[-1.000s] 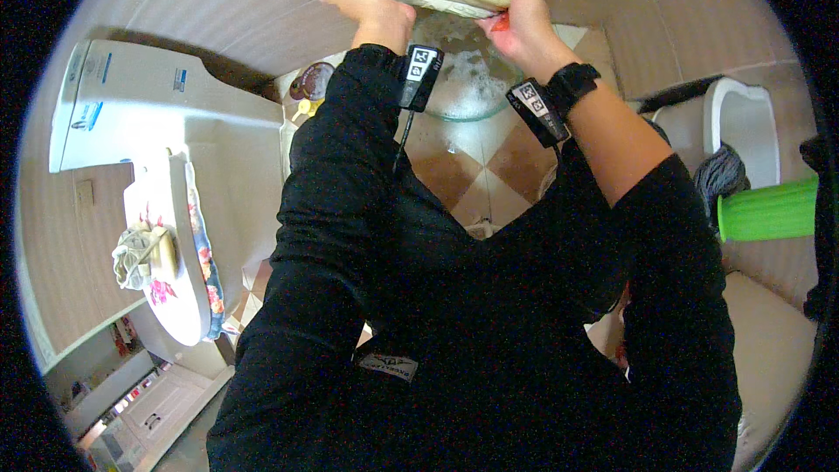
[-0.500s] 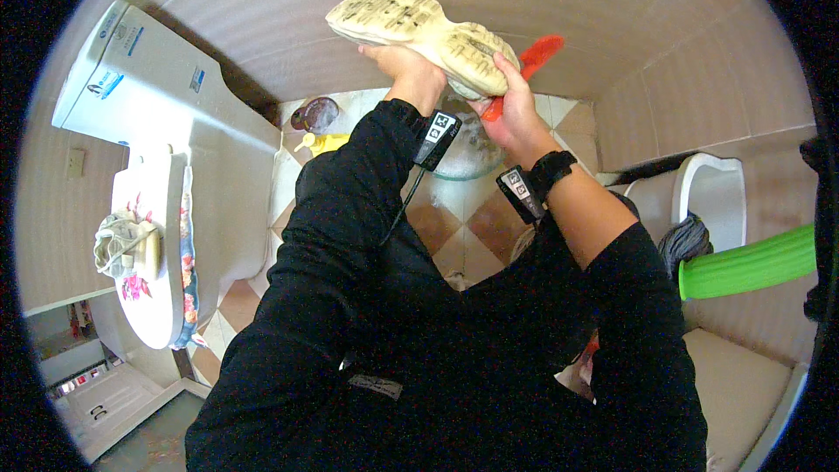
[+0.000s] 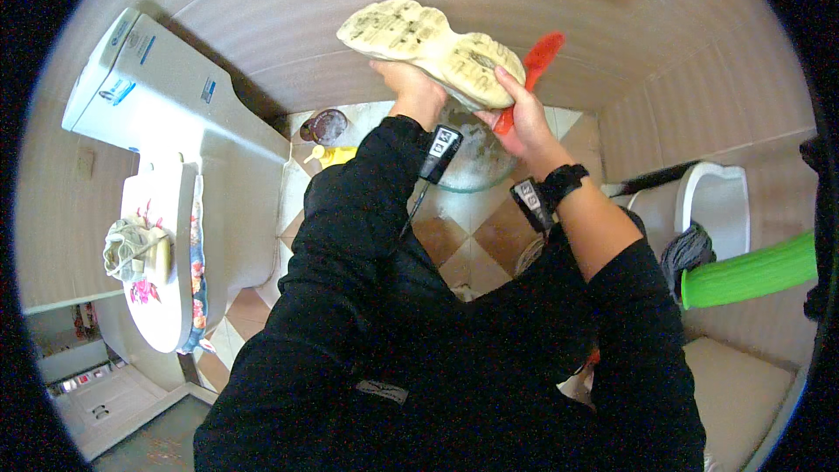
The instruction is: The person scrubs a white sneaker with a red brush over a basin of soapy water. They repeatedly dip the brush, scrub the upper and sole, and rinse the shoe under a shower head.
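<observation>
A pale shoe (image 3: 404, 31) is held up in front of me, its cream sole turned toward me and marked with dark grime. My left hand (image 3: 411, 92) grips it from below near its left half. At the other end, my right hand (image 3: 527, 127) has its thumb pressed on the sole, its other fingers partly hidden. A red brush (image 3: 544, 52) is also in that hand, its broad end jutting up beyond the shoe; its bristles are hidden. Beneath my hands, a clear basin (image 3: 476, 177) stands on the floor, partly covered by my hands.
To the left is a white toilet (image 3: 179, 332) with a pale shoe (image 3: 133, 249) on its flowered lid. A yellow bottle (image 3: 332, 156) and a dark round container (image 3: 329, 126) stand on the tiled floor. A green ribbed object (image 3: 752, 271) and dark cloth (image 3: 688, 249) are at right.
The whole view has shifted slightly, with surroundings appearing a little lower and to the right. Both hands still hold the shoe, and the red brush remains in my right hand, tilted more upright.
</observation>
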`<state>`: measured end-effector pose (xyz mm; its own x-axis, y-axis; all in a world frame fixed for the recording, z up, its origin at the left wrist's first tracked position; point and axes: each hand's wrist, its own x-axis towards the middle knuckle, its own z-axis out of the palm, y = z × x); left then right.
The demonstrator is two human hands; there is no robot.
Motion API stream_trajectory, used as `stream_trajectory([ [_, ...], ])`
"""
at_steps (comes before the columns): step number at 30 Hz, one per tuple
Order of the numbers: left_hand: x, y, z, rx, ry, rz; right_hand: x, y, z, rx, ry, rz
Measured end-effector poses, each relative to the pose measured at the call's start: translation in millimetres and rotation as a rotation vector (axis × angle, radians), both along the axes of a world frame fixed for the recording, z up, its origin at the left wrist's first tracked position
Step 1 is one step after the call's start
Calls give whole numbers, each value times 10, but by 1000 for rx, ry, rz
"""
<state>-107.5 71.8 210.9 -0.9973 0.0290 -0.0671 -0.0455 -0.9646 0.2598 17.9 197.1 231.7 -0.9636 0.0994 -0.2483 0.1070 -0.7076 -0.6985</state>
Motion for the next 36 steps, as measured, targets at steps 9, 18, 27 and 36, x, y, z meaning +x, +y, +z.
stream_trajectory([
  [9, -80, -533, 287, -169, 26, -111, 73, 261, -122, 319, -88, 203],
  [18, 24, -675, 352, -350, 124, -38, 262, 494, -1962, 1640, -503, 373],
  [27, 27, -632, 258, -473, -111, 48, 249, 520, -2052, 1675, -551, 600],
  [36, 78, -481, 222, -661, -218, 167, -144, 81, -421, 1540, 89, -110],
])
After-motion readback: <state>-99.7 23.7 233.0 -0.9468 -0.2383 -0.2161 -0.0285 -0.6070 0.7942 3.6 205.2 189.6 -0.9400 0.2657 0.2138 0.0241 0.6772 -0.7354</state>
